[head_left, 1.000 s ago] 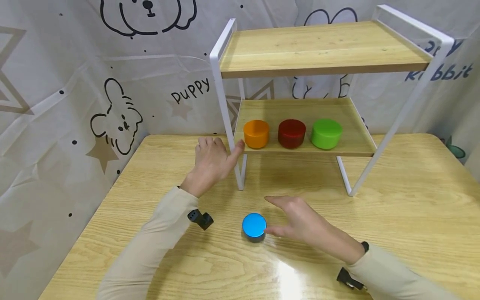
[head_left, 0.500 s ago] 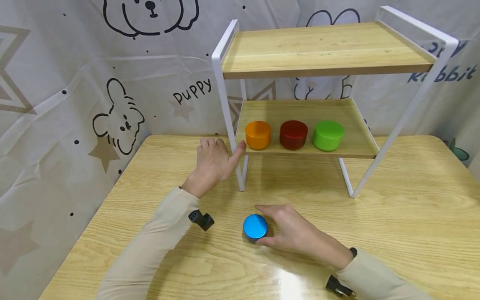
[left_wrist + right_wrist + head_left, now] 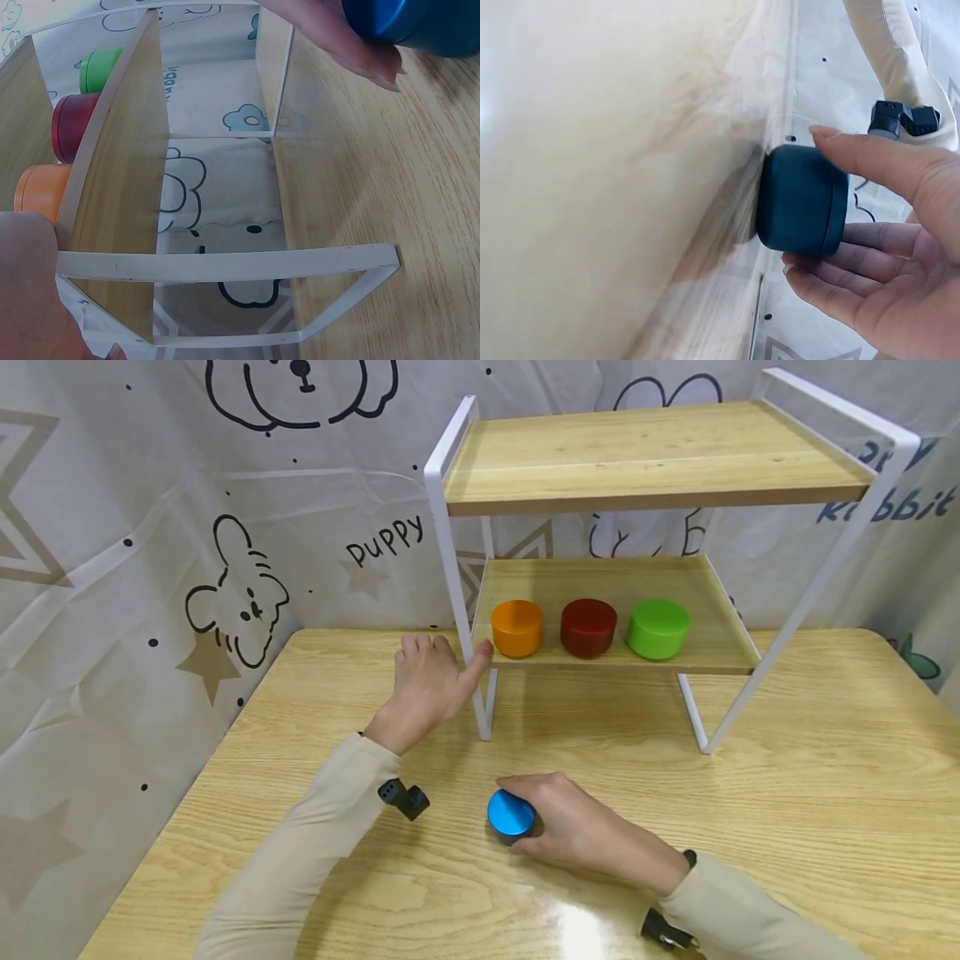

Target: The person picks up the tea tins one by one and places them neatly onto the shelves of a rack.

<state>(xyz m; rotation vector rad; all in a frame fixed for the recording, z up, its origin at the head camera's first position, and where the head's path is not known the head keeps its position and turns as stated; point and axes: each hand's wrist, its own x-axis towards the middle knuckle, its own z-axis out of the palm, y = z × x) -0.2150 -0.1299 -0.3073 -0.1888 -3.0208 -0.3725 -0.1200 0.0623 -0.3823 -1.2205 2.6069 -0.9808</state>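
A small blue round tin (image 3: 511,812) with a lid seam stands on the wooden table in front of the rack. My right hand (image 3: 573,821) holds it from the right, thumb on the near side and fingers round the far side. The right wrist view shows the tin (image 3: 799,201) between the thumb and the fingers, close over the table. My left hand (image 3: 426,683) grips the left front post of the two-tier rack (image 3: 660,500), its thumb across the post at the lower shelf. Part of those fingers is hidden in the left wrist view.
An orange round tin (image 3: 517,629), a dark red one (image 3: 588,628) and a green one (image 3: 658,630) stand in a row on the rack's lower shelf. The rack's white legs rest on the table (image 3: 360,893). A printed curtain (image 3: 330,485) hangs behind.
My right hand has moved left onto the blue tin and closed its thumb and fingers round it. The left hand has stayed at the post, and the tin has hardly moved.
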